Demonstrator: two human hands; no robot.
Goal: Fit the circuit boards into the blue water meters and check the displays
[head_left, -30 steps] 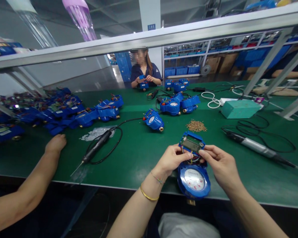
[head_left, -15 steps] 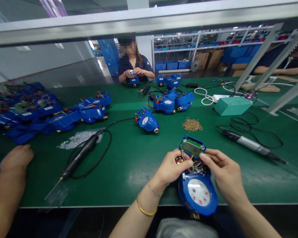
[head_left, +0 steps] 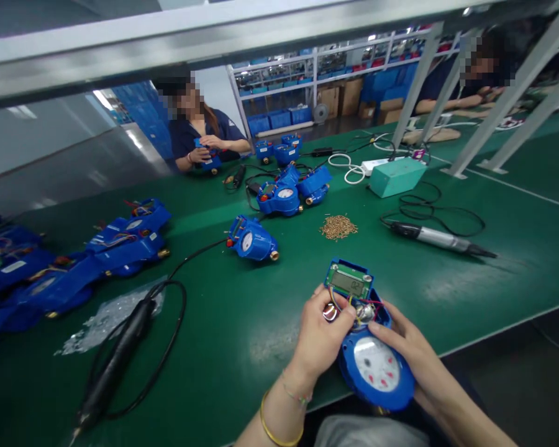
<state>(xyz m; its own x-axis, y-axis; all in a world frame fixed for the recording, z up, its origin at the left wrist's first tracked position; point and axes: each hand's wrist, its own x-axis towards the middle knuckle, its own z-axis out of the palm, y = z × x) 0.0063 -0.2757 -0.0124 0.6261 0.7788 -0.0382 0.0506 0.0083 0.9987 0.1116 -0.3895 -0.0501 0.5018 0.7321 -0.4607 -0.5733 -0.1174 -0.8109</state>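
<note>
A blue water meter with a round white dial is at the table's front edge, held between both hands. Its small circuit board with a grey display is tipped up at the far end, and coloured wires run down from it into the housing. My left hand is closed at the left of the wiring, thumb pressed in by the wires; its fingertips are partly hidden. My right hand grips the meter's right side, the thumb on the housing just above the dial.
Ahead lies a pile of small brass screws. A black electric screwdriver lies left, a silver one right. Blue meters stand mid-table and in a heap left. A green box sits farther back. A co-worker holds a meter opposite.
The view has swung right, and another person's arm at the left has left it. My right hand has moved from the display board down to the meter's side.
</note>
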